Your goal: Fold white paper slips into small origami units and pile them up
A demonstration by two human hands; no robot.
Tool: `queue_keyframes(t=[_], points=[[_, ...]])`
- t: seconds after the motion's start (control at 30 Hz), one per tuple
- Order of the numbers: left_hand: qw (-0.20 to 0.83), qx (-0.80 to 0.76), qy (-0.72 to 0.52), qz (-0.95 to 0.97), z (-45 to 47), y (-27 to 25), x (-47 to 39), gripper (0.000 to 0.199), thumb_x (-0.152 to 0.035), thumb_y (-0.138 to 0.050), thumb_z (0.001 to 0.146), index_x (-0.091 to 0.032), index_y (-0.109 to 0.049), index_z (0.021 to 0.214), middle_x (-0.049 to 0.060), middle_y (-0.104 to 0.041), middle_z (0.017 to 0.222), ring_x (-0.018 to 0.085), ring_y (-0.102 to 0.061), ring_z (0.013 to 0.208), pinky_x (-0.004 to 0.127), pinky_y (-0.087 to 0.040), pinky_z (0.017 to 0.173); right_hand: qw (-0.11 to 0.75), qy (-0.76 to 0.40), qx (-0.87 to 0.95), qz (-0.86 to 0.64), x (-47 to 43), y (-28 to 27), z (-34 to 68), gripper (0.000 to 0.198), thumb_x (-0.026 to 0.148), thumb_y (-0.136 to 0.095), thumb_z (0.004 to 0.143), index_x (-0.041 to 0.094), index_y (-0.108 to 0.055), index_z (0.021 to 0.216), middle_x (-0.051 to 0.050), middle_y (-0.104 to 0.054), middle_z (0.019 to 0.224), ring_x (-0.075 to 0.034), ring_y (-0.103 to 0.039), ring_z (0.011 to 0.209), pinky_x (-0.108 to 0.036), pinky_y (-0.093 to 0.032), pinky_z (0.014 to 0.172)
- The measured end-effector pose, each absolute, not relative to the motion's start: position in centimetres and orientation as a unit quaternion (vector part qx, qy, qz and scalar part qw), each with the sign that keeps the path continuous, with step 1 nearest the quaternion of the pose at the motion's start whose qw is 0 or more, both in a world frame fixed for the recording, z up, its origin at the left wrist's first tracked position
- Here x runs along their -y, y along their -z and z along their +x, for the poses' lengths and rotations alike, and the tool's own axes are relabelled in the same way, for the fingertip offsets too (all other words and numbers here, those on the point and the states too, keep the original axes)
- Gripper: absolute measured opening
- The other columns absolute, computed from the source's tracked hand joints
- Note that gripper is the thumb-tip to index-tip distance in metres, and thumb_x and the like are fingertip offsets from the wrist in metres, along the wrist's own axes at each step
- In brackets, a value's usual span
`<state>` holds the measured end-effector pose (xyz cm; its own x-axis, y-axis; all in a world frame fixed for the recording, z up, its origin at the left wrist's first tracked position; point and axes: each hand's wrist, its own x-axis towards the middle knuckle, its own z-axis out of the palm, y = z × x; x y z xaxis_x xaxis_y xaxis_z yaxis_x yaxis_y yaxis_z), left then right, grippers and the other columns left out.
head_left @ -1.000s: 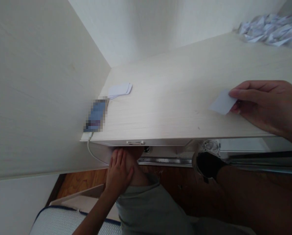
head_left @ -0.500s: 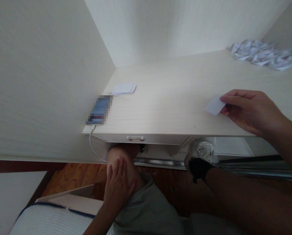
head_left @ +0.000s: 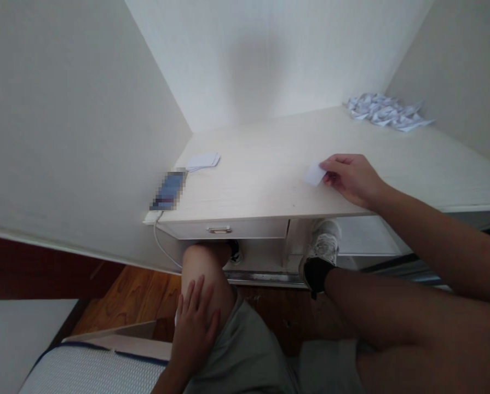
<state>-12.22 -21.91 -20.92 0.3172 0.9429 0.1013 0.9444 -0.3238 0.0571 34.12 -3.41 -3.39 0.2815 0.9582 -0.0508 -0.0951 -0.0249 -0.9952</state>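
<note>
My right hand (head_left: 353, 178) pinches a small white piece of paper (head_left: 313, 174) between thumb and fingers, just over the desk top. Spread across my left knee, my left hand (head_left: 196, 320) lies flat with its fingers apart. At the desk's left side is a small stack of white paper pieces (head_left: 202, 161). Folded white paper pieces (head_left: 384, 112) lie heaped in the back right corner.
A phone (head_left: 168, 190) lies on the left end of the white desk (head_left: 248, 191), with a white cable (head_left: 159, 243) hanging from it. Below the top is a drawer with a metal handle (head_left: 219, 230). My shoe (head_left: 326, 241) rests under the desk, right of the drawer.
The view has shifted, so the desk and paper heap appear smaller and further left. My right hand still holds the piece of paper, and my left hand stays on the knee.
</note>
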Motion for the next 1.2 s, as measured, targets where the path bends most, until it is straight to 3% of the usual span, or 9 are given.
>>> queue_keyframes(t=[0.13,0.3,0.4,0.47,0.67,0.9,1.2], points=[[-0.066,0.628,0.154,-0.760,-14.2,20.2,23.5,0.066,-0.042,-0.049,0.100,-0.018,-0.034,0.160,0.017,-0.022,0.172,0.035,-0.027,0.157,0.057,-0.034,0.122,0.579,-0.440,0.407,-0.553,3.2,3.6,34.1,0.028,0.013,-0.078,0.083,0.019,-0.064,0.059,-0.001,-0.058,0.054,-0.010,-0.049,0.049,-0.023,-0.038,0.049],[-0.147,0.719,0.222,-0.642,-15.9,15.9,21.0,0.087,-0.056,-0.056,0.094,-0.007,-0.028,0.160,0.024,-0.032,0.166,0.036,-0.031,0.155,0.054,-0.027,0.126,0.582,-0.439,0.413,-0.546,3.1,3.5,34.0,0.029,0.007,-0.072,0.085,0.019,-0.065,0.059,-0.002,-0.058,0.053,-0.010,-0.049,0.048,-0.023,-0.038,0.047],[-0.210,0.741,0.255,-0.585,-14.8,11.4,19.1,0.093,-0.060,-0.060,0.091,-0.011,-0.025,0.162,0.022,-0.037,0.164,0.034,-0.037,0.152,0.051,-0.029,0.126,0.584,-0.439,0.407,-0.548,3.2,3.3,33.9,0.032,0.004,-0.067,0.087,0.019,-0.066,0.059,-0.002,-0.058,0.053,-0.011,-0.049,0.049,-0.022,-0.038,0.046],[-0.200,0.728,0.285,-0.591,-13.5,8.3,18.6,0.094,-0.059,-0.065,0.088,-0.012,-0.029,0.161,0.020,-0.037,0.164,0.034,-0.038,0.152,0.050,-0.028,0.126,0.588,-0.436,0.397,-0.553,3.4,3.2,33.7,0.034,0.000,-0.063,0.089,0.017,-0.065,0.059,-0.003,-0.058,0.054,-0.010,-0.049,0.049,-0.021,-0.039,0.047],[-0.106,0.683,0.321,-0.647,-9.2,2.0,21.2,0.073,-0.055,-0.070,0.084,-0.021,-0.051,0.146,0.013,-0.058,0.147,0.033,-0.056,0.135,0.053,-0.041,0.118,0.593,-0.438,0.381,-0.558,3.7,2.7,33.3,0.035,-0.006,-0.059,0.092,0.012,-0.065,0.062,-0.004,-0.059,0.056,-0.008,-0.052,0.049,-0.018,-0.040,0.047],[-0.063,0.655,0.343,-0.670,-5.7,0.0,24.2,0.065,-0.048,-0.069,0.087,-0.023,-0.049,0.143,0.011,-0.058,0.142,0.032,-0.056,0.131,0.054,-0.044,0.114,0.597,-0.438,0.361,-0.566,3.3,2.8,33.3,0.037,-0.007,-0.059,0.091,0.013,-0.065,0.061,-0.004,-0.058,0.055,-0.008,-0.054,0.049,-0.015,-0.042,0.045],[-0.100,0.609,0.336,-0.712,-5.1,0.0,24.9,0.065,-0.037,-0.064,0.092,-0.027,-0.040,0.151,0.011,-0.047,0.155,0.033,-0.045,0.143,0.058,-0.036,0.120,0.597,-0.435,0.362,-0.568,3.2,2.9,33.4,0.037,-0.007,-0.058,0.091,0.013,-0.065,0.061,-0.004,-0.059,0.060,-0.008,-0.054,0.051,-0.013,-0.044,0.045]])
